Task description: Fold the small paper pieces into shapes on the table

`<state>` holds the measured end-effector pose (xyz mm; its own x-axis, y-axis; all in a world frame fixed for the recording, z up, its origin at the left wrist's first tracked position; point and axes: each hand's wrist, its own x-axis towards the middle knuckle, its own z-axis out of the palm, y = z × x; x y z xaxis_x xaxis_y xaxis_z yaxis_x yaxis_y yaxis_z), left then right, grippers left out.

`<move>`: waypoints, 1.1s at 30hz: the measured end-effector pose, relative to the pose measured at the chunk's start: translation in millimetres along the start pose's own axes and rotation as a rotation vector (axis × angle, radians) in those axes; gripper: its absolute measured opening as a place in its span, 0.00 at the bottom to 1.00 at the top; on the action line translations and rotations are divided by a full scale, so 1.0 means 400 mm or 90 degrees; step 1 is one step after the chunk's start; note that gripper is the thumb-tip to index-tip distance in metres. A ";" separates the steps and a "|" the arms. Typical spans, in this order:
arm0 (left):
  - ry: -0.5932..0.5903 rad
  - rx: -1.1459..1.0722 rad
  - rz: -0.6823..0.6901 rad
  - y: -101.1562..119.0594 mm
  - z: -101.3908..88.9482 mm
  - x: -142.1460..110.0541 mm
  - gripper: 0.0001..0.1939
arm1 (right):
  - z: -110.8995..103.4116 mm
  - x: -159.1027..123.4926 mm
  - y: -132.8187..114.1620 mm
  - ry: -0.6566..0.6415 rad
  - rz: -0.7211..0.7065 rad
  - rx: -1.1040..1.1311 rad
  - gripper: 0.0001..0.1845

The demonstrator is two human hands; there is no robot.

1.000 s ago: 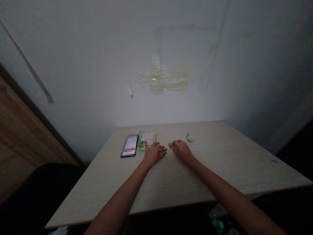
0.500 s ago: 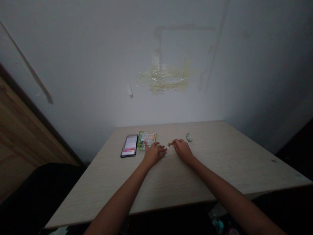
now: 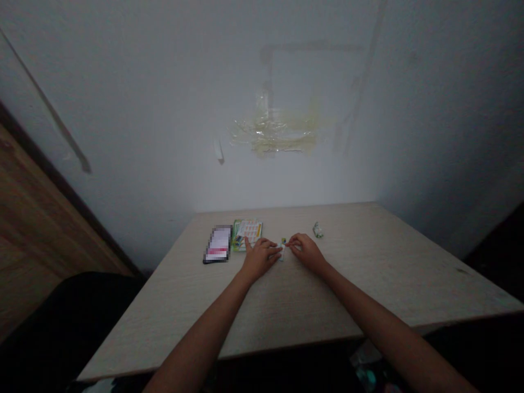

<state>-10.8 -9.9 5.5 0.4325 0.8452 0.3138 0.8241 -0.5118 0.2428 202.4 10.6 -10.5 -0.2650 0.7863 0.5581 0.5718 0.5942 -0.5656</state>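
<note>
Between my two hands lies a small white, green and yellow printed strip (image 3: 282,256) on the table; its exact kind is too small to make out. My left hand (image 3: 261,256) rests with fingers spread, their tips on the strip's left side and the thumb pointing up the table. My right hand (image 3: 303,249) has thumb and forefinger pinched together at the strip's right edge. Just beyond the left hand sits a flat stack of green-edged printed packets or sheets (image 3: 249,228), partly behind its fingers.
A phone (image 3: 219,244) with a lit, blurred screen lies left of the stack. Right of my hands is a crumpled green-and-white wrapper (image 3: 318,230). The pale wooden table (image 3: 368,262) meets a wall (image 3: 172,136) bearing old tape (image 3: 282,134). A dark chair-like shape (image 3: 73,316) stands at left.
The strip now sits more upright in view, and the right hand's fingertips have shifted slightly down along its right edge. The view has moved very slightly.
</note>
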 end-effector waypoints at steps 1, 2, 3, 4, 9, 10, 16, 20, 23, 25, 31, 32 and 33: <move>-0.004 0.002 0.000 0.001 -0.001 0.000 0.15 | 0.000 0.000 -0.002 -0.007 0.000 -0.002 0.04; -0.009 0.006 -0.001 0.001 -0.002 0.000 0.15 | 0.000 0.000 -0.003 -0.017 -0.002 -0.006 0.04; -0.013 0.010 -0.001 0.000 -0.003 0.001 0.15 | 0.000 -0.001 -0.005 -0.029 -0.007 -0.013 0.04; -0.017 0.013 -0.001 0.000 -0.003 0.001 0.15 | 0.000 -0.001 -0.007 -0.043 -0.014 -0.022 0.04; -0.022 0.007 0.004 -0.004 -0.002 0.001 0.15 | 0.000 0.000 -0.017 -0.090 -0.046 -0.105 0.07; -0.021 0.007 0.004 -0.004 -0.001 0.001 0.15 | 0.000 0.000 -0.018 -0.095 -0.052 -0.115 0.07; -0.032 0.023 0.000 -0.006 -0.003 0.000 0.15 | -0.003 -0.003 -0.022 -0.112 -0.086 -0.112 0.08; -0.038 0.022 -0.006 -0.007 -0.003 0.001 0.15 | -0.009 -0.005 -0.030 -0.120 -0.098 -0.094 0.08; -0.033 0.014 -0.007 -0.008 0.000 0.001 0.15 | -0.012 -0.007 -0.034 -0.125 -0.113 -0.070 0.08; -0.028 0.012 -0.005 -0.009 0.001 0.002 0.14 | -0.015 -0.009 -0.037 -0.129 -0.121 -0.052 0.08; -0.025 0.012 0.001 -0.010 0.000 0.001 0.15 | -0.022 -0.014 -0.045 -0.141 -0.135 -0.021 0.10; -0.027 0.012 -0.001 -0.009 0.000 0.001 0.15 | -0.023 -0.015 -0.046 -0.143 -0.138 -0.017 0.10; -0.029 0.012 -0.003 -0.009 -0.001 0.001 0.15 | -0.024 -0.015 -0.047 -0.147 -0.142 -0.014 0.10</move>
<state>-13.7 -7.7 5.1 0.4448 0.8539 0.2700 0.8327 -0.5053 0.2263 200.6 -6.9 2.6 -0.5535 0.6566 0.5123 0.4959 0.7541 -0.4306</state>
